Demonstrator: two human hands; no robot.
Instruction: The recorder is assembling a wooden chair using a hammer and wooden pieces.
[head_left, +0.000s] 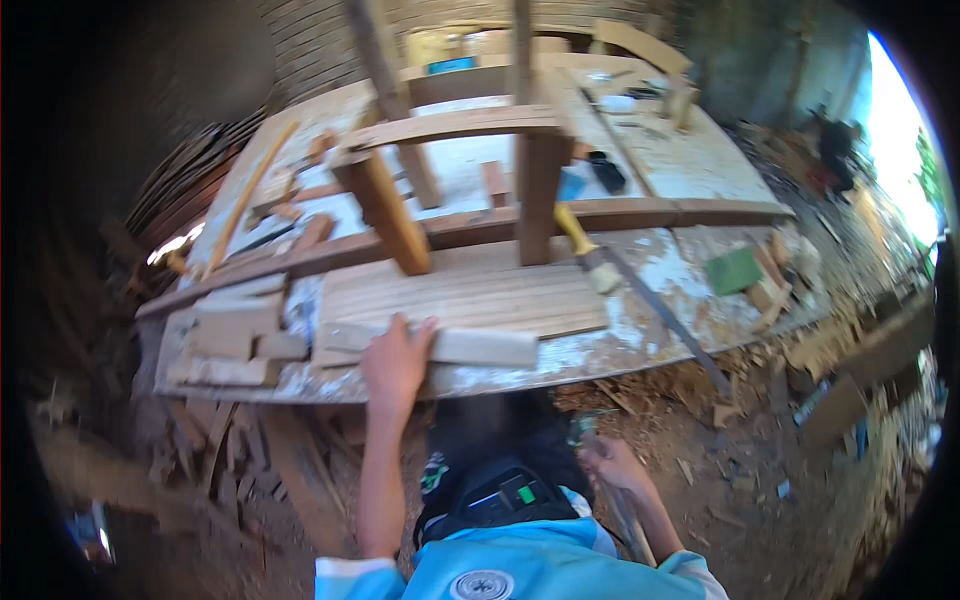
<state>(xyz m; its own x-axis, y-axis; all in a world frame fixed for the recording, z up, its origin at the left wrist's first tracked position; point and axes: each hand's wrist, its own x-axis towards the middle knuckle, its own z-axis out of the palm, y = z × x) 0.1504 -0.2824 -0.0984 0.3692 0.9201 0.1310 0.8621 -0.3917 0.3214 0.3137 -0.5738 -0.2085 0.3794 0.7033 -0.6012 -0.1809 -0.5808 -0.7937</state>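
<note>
Pale strip point(485, 348) and slender stick point(627, 525) are in your hands: nearest, at lower right, your right hand point(615, 466) curls closed round the stick; left of centre, your left hand point(391, 366) clamps the strip against a wide board point(470, 297). Beyond, a yellow-handled blade point(655, 302) lies right of centre; farther, a wooden frame point(455, 124) stands upper centre.

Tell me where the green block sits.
In the head view, the green block lies toward the right end of the workbench, right of the long dark blade, beside brown wood scraps.
</note>
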